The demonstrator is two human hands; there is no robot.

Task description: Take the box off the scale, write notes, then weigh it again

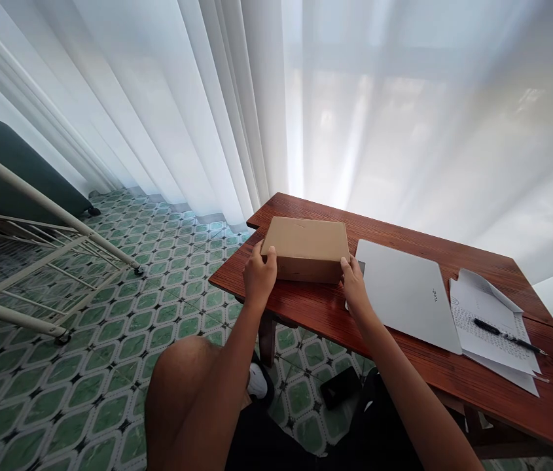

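Note:
A closed brown cardboard box [308,239] rests on the left part of the dark red wooden table [313,307]. My left hand [259,273] grips its near left corner, thumb against the front edge and fingers along the side. At the near right corner, my right hand [353,281] holds the box the same way; most of its fingers are hidden behind the side. Just right of the box lies a closed silver laptop [404,291], close to my right hand.
Handwritten papers [487,317] with a black pen [506,336] on them lie right of the laptop. A white metal rack [80,229] on casters and a dark green suitcase [21,170] stand at left. White curtains [355,118] hang behind the table. A black object [340,387] lies on the floor.

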